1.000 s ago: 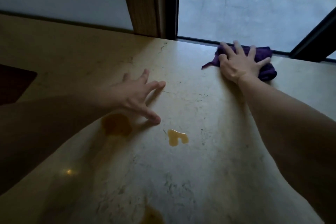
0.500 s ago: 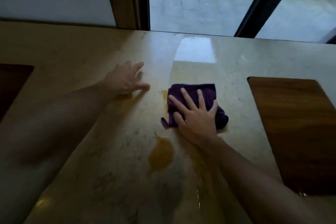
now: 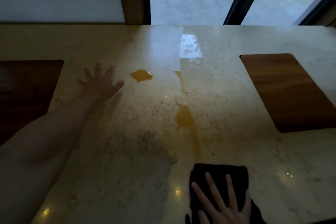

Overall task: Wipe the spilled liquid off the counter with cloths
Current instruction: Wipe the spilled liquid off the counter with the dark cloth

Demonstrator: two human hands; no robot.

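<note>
Right hand (image 3: 223, 203) at 5 o'clock, fingers straight, pressing dark cloth (image 3: 218, 176) flat on desk (image 3: 227, 87). Left hand (image 3: 101, 83) at 10 o'clock, fingers spread, holding nothing. Orange puddles (image 3: 184, 116) mid-desk. Cloth likely soft, light, limp; press from top centre.

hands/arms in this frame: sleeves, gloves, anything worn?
Both are bare. The left hand and its forearm show no sleeve, glove, watch or strap as far as the frame reaches. The right hand is cut off at the bottom edge near the wrist; no glove or ring shows on its fingers. The lighting is dim and the left hand is motion-blurred, so small jewellery could be missed.
</note>
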